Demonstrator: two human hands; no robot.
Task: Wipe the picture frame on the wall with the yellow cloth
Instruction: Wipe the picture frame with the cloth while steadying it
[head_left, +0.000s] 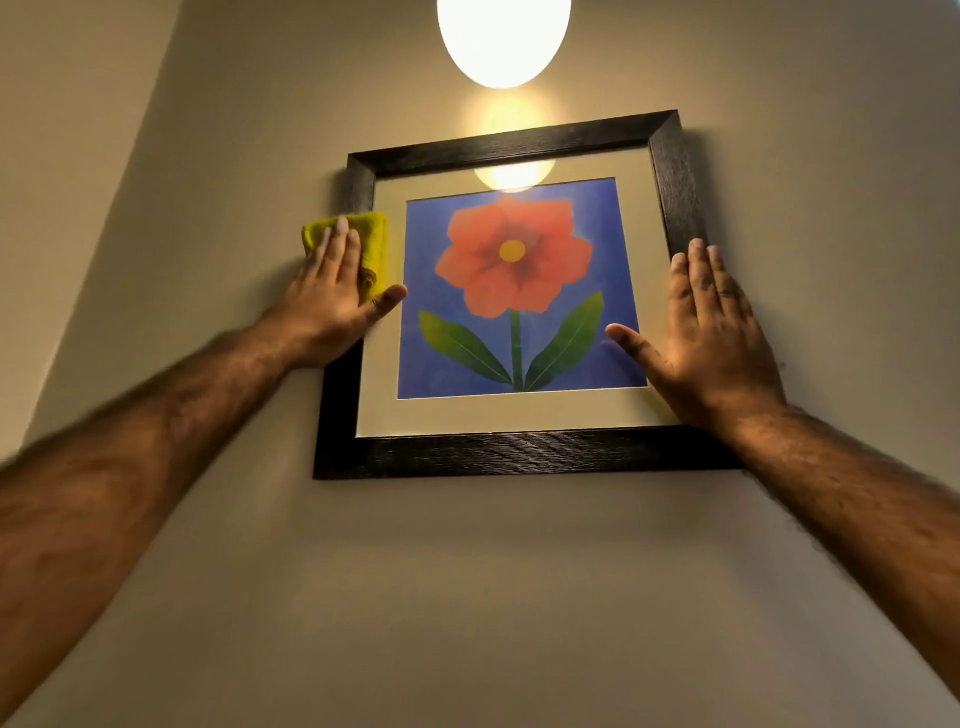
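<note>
Left hand (332, 301) flat, pressing yellow cloth (371, 244) on left rail of picture frame (519, 452), right hand (711, 338) spread steadying right rail; wiping probably mid-way, other rails likely left.

The picture frame (511, 454) is dark brown-black with a fine wood grain around a cream mat. Its print shows a red-orange flower with yellow centre and green leaves on blue. The cloth (374, 244) is yellow; the wall (467, 597) is beige.

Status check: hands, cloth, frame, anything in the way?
Left hand flat, pressing yellow cloth on left rail of picture frame. Right hand open, flat, bracing right rail. Frame on wall, slightly tilted. Nothing in the way.
</note>
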